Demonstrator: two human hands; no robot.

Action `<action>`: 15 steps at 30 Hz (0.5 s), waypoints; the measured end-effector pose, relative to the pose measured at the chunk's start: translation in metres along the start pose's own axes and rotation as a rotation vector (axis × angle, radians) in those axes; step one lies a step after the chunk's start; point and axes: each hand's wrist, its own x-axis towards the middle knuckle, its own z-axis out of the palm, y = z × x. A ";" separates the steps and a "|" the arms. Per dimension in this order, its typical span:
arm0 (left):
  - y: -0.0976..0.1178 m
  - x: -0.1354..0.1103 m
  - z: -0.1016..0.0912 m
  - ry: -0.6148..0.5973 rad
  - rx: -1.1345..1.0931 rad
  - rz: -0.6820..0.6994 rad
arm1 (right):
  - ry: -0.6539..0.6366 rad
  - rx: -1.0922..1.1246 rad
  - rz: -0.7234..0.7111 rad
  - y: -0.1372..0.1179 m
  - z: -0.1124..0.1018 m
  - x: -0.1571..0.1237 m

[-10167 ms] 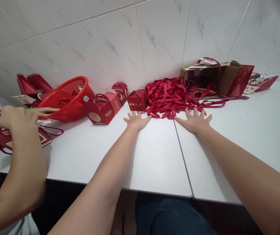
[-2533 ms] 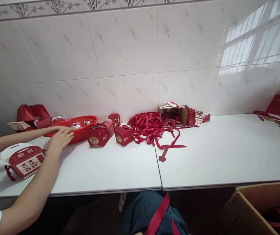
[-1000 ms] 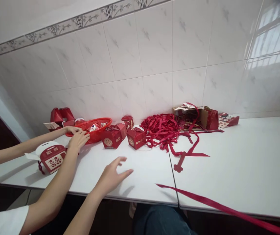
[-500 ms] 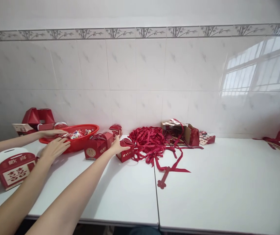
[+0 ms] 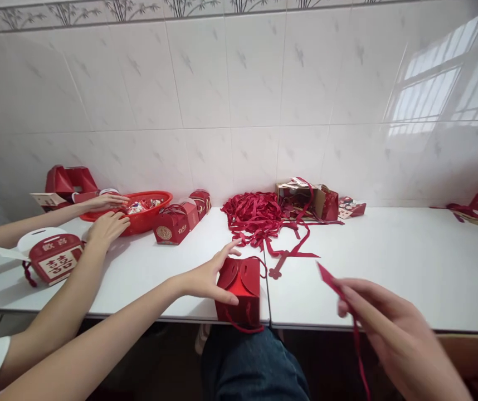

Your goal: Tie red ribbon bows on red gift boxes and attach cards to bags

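My left hand (image 5: 208,275) is at the left side of a small red gift box (image 5: 245,284) near the table's front edge. Its fingers are spread, with the thumb across the front of the box and the other fingers by the back of its top. Red cords hang from the box at its right and front. On the right, my right hand (image 5: 383,320) pinches a red ribbon (image 5: 326,274) between thumb and fingers, one pointed end sticking up and the rest hanging down. Behind the box lies a heap of red ribbons (image 5: 253,213).
At left, a co-worker's two hands (image 5: 111,225) are at a red basket (image 5: 142,223) of wrapped sweets. More red boxes (image 5: 174,225) stand beside it. A larger gift box (image 5: 59,259) is nearer the edge. An opened carton (image 5: 306,200) sits against the tiled wall.
My left hand has brought the small red box from beside the ribbon heap to the front edge. My right hand has come into view with a ribbon. The view has tipped down.
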 end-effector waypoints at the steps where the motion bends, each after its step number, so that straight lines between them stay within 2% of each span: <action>1: 0.005 -0.003 0.006 0.003 -0.004 0.029 | -0.106 0.037 0.042 -0.009 0.015 0.009; 2: 0.008 -0.005 0.009 0.007 -0.005 0.045 | -0.183 0.066 0.075 -0.016 0.029 0.017; 6: 0.009 0.005 0.012 0.022 -0.124 0.035 | -0.258 0.121 0.128 -0.020 0.069 0.042; 10: -0.001 0.030 0.010 0.070 -0.430 -0.127 | -0.334 0.154 0.140 -0.014 0.089 0.056; 12: -0.004 0.041 0.012 0.048 -0.517 -0.210 | -0.359 0.147 0.141 -0.013 0.096 0.059; 14: -0.006 0.046 0.016 0.040 -0.523 -0.217 | -0.360 0.137 0.144 -0.014 0.100 0.060; 15: -0.006 0.047 0.018 0.075 -0.489 -0.184 | -0.357 0.132 0.147 -0.014 0.102 0.060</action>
